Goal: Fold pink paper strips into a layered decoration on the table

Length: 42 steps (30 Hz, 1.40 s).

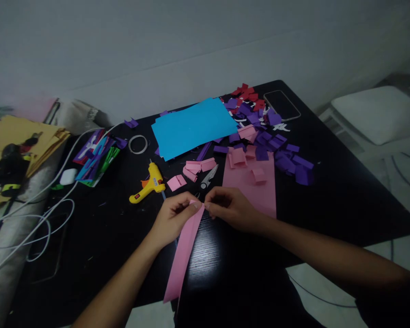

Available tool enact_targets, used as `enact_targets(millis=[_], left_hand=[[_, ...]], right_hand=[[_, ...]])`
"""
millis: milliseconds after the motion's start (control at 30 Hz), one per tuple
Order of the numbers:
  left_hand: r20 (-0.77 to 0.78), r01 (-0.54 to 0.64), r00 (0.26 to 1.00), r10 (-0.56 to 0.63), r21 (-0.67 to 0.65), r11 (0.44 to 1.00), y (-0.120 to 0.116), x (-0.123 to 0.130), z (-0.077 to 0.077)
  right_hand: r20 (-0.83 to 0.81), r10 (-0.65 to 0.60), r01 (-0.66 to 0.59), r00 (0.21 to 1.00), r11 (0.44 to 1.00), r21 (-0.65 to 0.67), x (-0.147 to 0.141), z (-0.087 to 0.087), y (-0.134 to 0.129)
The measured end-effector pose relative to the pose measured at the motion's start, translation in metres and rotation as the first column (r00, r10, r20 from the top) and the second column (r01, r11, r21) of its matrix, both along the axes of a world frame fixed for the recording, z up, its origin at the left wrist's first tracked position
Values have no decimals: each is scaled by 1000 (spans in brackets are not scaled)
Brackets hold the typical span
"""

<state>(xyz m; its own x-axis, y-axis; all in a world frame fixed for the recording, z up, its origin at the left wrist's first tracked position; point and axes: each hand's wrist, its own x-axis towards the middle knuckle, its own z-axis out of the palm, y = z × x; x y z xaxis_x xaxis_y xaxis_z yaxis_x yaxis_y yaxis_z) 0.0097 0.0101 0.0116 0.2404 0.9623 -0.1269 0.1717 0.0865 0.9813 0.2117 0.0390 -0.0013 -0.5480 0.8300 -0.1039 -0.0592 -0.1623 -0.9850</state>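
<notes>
A long folded pink paper strip (pixel 182 255) hangs down toward the table's front edge. My left hand (pixel 176 216) pinches its upper end between thumb and fingers. My right hand (pixel 230 207) is closed in a pinch at the same end, its fingertips touching the strip's corner. Just beyond my hands lie scissors (pixel 209 177), their handles partly hidden. Small folded pink paper pieces (pixel 191 169) sit beside them. Under my right forearm is a pink paper sheet (pixel 249 191) with several folded pieces on it.
A yellow glue gun (pixel 150 182) lies left of my hands. Blue sheets (pixel 194 127) are at the back, with purple paper pieces (pixel 294 164) and red ones (pixel 248 93) to the right. A phone (pixel 282 105), a tape ring (pixel 138 144) and white cables (pixel 48 223) are around.
</notes>
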Motion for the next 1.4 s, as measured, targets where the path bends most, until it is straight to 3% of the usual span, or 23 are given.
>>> enact_targets(millis=[167,333,433,600,800,1033,1400], left_hand=[[-2,-32,999,32,-1,999,-1,1,0],[186,38,983,4,-223,974,-1,3,2],[234,55,972,14,-286,957,-2,3,1],[210,22,977,42,-293,956,-2,2,-1],[203,32,979,21,-250,968,-2,3,-1],[188,79,982,-33,-245,966,-3,6,-1],[167,110,984,-57,-324,940,0,-2,4]], right_hand=[[-34,1,-2,999,1000,-31,-2,1,-1],[-61,-39,36,997,998,-57,-1,0,3],[-82,-67,63,994,997,-50,1,-2,6],[-79,-78,71,994,994,-88,1,-4,7],[-115,-7,-14,993,983,-181,1,-4,8],[-76,8,-17,997,992,-121,-1,-3,5],[-53,-170,170,984,985,-10,7,-4,17]])
